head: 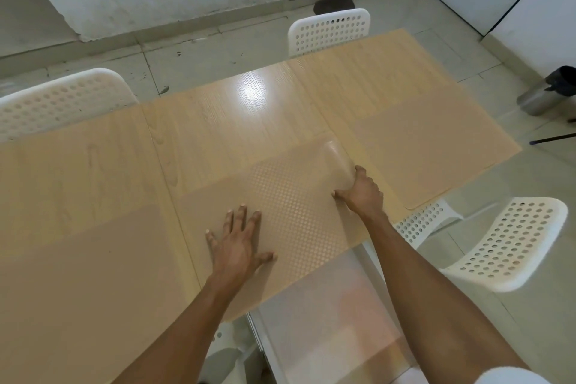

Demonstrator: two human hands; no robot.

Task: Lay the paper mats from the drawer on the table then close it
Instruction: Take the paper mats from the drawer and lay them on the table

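Observation:
Three beige paper mats lie on the light wooden table (218,121). One mat (81,274) covers the near left and another mat (436,153) the right end. The middle mat (296,209), with a dotted texture, lies in front of me, and its far right corner curls upward. My right hand (363,193) grips that curled right edge. Palm down, my left hand (238,243) rests flat on the mat's near left part with its fingers spread. Below the table's near edge, the white drawer (327,327) stands pulled out, and a pale sheet shows inside it.
White perforated chairs stand at the far left (53,103), the far side (330,29) and the near right (511,243), and one chair seat (420,223) is tucked under the right end. A metal bin (548,93) sits on the floor at the right.

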